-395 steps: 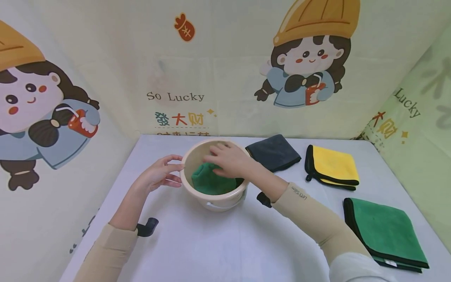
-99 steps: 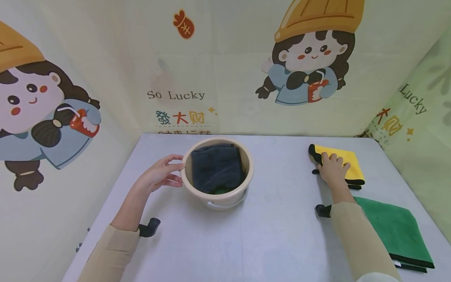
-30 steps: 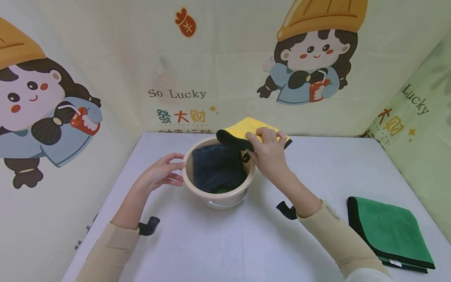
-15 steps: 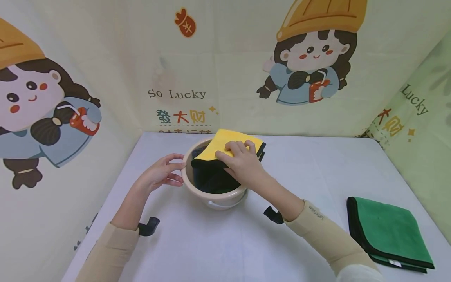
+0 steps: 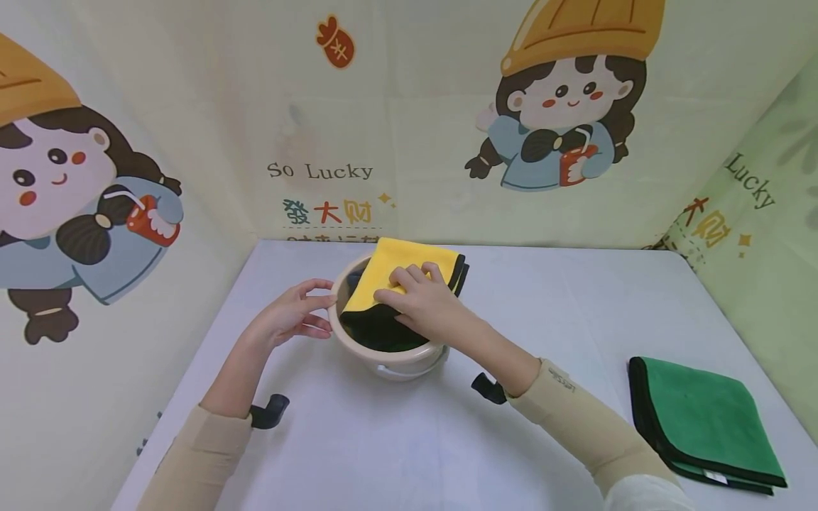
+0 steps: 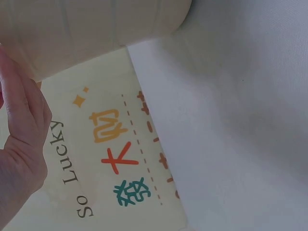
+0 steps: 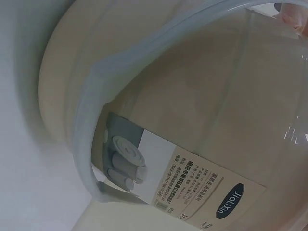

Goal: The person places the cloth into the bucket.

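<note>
While pressing the yellow cloth [image 5: 396, 273] down with flat right hand [image 5: 422, 309] fingers, half in the beige bucket [image 5: 383, 358], half draped over the far rim beyond the fingertips, with the left hand [image 5: 290, 316] lightly cupping the wall: risk of slipping out or tipping the bucket.

Bucket [image 5: 390, 358] mouth is pretty much plugged: the yellow cloth [image 5: 393, 273] lies tilted over it with the right hand [image 5: 422, 309] on top, and the left hand [image 5: 287, 316] blocks the left rim. Open surface [image 5: 549, 305] runs right of the bucket, up to the green cloth [image 5: 699, 415] near the right edge.
</note>
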Motion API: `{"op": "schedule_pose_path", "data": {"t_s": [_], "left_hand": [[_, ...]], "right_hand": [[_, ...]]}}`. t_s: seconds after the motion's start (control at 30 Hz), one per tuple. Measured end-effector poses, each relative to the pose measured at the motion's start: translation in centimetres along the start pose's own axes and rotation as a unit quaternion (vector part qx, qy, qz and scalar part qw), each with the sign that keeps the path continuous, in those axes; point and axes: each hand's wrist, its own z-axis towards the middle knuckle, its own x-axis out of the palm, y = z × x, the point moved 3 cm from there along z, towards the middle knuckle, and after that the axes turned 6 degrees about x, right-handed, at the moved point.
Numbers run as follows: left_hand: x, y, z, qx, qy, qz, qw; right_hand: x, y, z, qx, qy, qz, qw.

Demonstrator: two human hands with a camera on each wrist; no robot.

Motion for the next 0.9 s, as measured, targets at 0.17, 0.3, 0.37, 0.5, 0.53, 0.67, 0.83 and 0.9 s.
{"op": "schedule_pose_path", "data": {"t_s": [0.17,0.3,0.37,0.5,0.53,0.67,0.83,0.9], "left_hand": [[0.0,-0.1,0.0,-0.001,0.001,0.003,1.0000],[0.0,-0.1,0.0,0.000,0.003,0.002,1.0000],[0.0,-0.1,0.0,-0.001,0.002,0.001,1.0000],[0.0,-0.1,0.0,0.000,0.002,0.003,1.0000],[0.0,-0.1,-0.1,0.000,0.002,0.003,1.0000],[0.0,-0.2,-0.2,0.004,0.005,0.003,1.0000],[0.0,-0.2,-0.2,0.004,0.007,0.004,1.0000],[0.0,-0.2,-0.2,0.004,0.008,0.002,1.0000]], "right_hand": [[0.5,0.0,0.3,-0.006,0.045,0.008,0.999],[0.7,0.0,0.6,-0.015,0.076,0.008,0.997],[0.8,0.0,0.7,-0.021,0.091,0.009,0.996],[1.2,0.0,1.0,-0.027,0.125,0.007,0.992],[1.3,0.0,1.1,-0.029,0.133,0.007,0.991],[1.8,0.0,1.4,-0.041,0.162,-0.008,0.986],[2.5,0.1,1.7,-0.049,0.196,-0.025,0.979],[2.7,0.1,1.9,-0.050,0.210,-0.028,0.976]]}}
